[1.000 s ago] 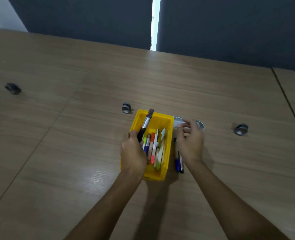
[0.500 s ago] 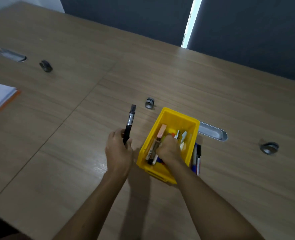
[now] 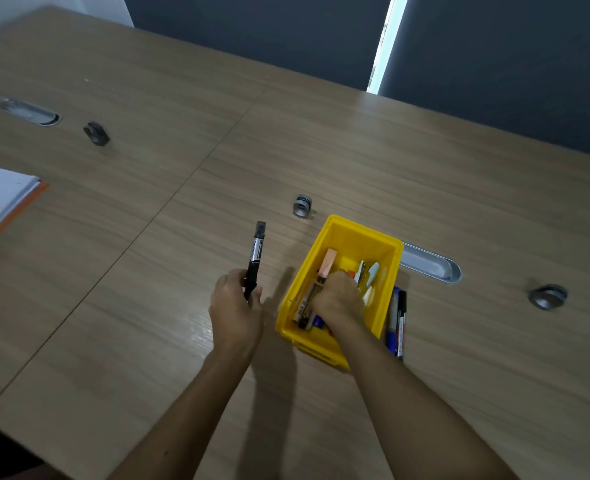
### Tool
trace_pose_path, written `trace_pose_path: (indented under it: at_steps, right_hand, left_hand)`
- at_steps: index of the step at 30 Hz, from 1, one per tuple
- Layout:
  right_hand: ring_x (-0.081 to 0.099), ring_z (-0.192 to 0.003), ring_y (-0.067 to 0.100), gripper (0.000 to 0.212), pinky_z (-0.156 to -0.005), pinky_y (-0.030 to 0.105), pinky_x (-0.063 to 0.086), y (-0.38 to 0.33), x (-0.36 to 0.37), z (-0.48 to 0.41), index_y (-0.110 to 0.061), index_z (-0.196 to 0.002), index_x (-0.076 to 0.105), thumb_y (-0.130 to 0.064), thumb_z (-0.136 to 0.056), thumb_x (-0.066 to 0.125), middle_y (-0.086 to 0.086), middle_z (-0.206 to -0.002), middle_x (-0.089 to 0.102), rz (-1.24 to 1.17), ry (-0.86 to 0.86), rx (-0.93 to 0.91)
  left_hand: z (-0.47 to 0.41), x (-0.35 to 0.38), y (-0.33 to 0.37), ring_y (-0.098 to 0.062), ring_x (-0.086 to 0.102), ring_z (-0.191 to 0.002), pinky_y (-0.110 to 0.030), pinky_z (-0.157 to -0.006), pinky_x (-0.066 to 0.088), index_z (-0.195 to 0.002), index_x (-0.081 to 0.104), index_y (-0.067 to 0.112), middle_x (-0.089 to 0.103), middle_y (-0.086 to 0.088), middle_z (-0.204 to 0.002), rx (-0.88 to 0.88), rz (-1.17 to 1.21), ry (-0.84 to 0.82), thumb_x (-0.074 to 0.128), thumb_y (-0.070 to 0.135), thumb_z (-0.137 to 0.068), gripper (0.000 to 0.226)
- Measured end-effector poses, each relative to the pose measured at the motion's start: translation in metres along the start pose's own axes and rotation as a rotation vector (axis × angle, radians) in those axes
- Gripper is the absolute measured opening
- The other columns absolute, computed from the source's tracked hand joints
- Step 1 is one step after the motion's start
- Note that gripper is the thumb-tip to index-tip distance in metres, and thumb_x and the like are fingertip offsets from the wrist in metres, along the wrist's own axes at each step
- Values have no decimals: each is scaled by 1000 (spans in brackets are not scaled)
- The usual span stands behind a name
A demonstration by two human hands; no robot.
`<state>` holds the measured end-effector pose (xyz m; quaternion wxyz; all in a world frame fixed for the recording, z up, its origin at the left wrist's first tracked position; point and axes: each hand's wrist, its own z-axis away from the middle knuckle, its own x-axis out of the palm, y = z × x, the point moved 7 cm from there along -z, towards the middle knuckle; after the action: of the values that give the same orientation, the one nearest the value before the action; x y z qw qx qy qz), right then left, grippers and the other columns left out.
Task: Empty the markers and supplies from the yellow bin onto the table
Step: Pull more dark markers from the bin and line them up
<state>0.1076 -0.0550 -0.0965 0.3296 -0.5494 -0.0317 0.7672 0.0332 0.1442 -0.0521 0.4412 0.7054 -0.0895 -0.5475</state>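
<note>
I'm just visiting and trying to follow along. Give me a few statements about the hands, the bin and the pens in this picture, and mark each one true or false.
1. The left hand holds a black marker outside the yellow bin. True.
2. The right hand rests flat on the table. False: it reaches down into the bin among the supplies.
3. The bin has been emptied. False: several markers, including a pink marker, are inside it.
4. Two markers lie on the table along the bin's right side. True.
5. The bin lies tipped on its side. False: it stands upright with its opening facing up.
</note>
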Motion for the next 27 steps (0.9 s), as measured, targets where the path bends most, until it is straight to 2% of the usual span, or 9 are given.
trace_pose_path:
  at_steps: [3, 5, 9, 13, 15, 18, 20, 24, 27]
  right_hand:
    - [70, -90, 31, 12, -71, 39, 59, 4, -10, 3, -14, -88, 69, -23, -82, 73, 9, -93, 72, -104, -34, 6]
    - [67, -80, 29, 18, -61, 33, 52, 3, -23, 4, -17, -71, 63, -29, -80, 73, 5, -78, 67, -170, -41, 1]
    - [68, -74, 29, 31, -60, 31, 48, -2, -58, 8, -16, -62, 54, -34, -83, 67, 5, -69, 63, -315, -55, 2]
    - [73, -75, 26, 28, -65, 33, 56, 12, -102, 10, -8, -79, 72, -35, -84, 64, 12, -79, 75, -480, -30, -40]
    - [74, -78, 25, 18, -70, 41, 63, 29, -120, 9, -10, -95, 71, -24, -85, 67, 12, -89, 76, -698, -3, -30]
    - [73, -84, 29, 25, -74, 44, 63, 66, -143, 14, -2, -115, 64, -3, -90, 64, 16, -98, 74, -914, 34, -26]
    - [70, -83, 29, 27, -82, 53, 60, 99, -158, 18, 1, -118, 61, 5, -92, 58, 16, -94, 71, -973, 99, -26]
    - [65, -84, 26, 29, -81, 52, 60, 172, -176, 25, 0, -120, 59, 7, -93, 54, 17, -99, 66, -1030, 230, 88]
    - [64, -85, 28, 22, -85, 58, 58, 219, -176, 30, -5, -110, 59, 7, -93, 54, 17, -99, 64, -995, 276, 161]
  left_hand:
    - [1, -4, 7, -18, 65, -89, -39, -80, 56, -116, 63, 16, 63, 0, -105, 19, 32, 13, 68, 15, -90, 26]
    - [3, -8, 16, -16, 65, -90, -37, -79, 57, -119, 62, 15, 62, 1, -107, 50, 101, 49, 67, 16, -91, 29]
    - [9, -17, 46, -12, 62, -90, -19, -67, 53, -124, 59, 18, 60, 3, -106, 185, 233, 132, 66, 19, -93, 32]
    - [17, -14, 78, -7, 61, -89, -17, -67, 52, -127, 59, 22, 60, 4, -105, 257, 302, 118, 63, 25, -95, 33]
    - [23, -8, 98, -5, 60, -87, -17, -68, 53, -126, 60, 21, 59, 4, -105, 306, 329, 91, 61, 27, -96, 31]
    - [39, 6, 129, -9, 62, -90, -23, -75, 54, -126, 62, 19, 61, 1, -105, 376, 383, 33, 61, 26, -97, 30]
    - [56, 19, 148, -5, 64, -88, -22, -75, 55, -124, 64, 20, 64, 3, -104, 399, 451, -21, 62, 25, -96, 28]
    - [97, 54, 176, -8, 68, -85, -27, -71, 57, -119, 67, 25, 69, 10, -99, 465, 428, -132, 63, 25, -94, 24]
    - [128, 97, 182, -10, 69, -83, -32, -72, 58, -109, 69, 20, 73, 5, -94, 453, 337, -312, 62, 18, -93, 17]
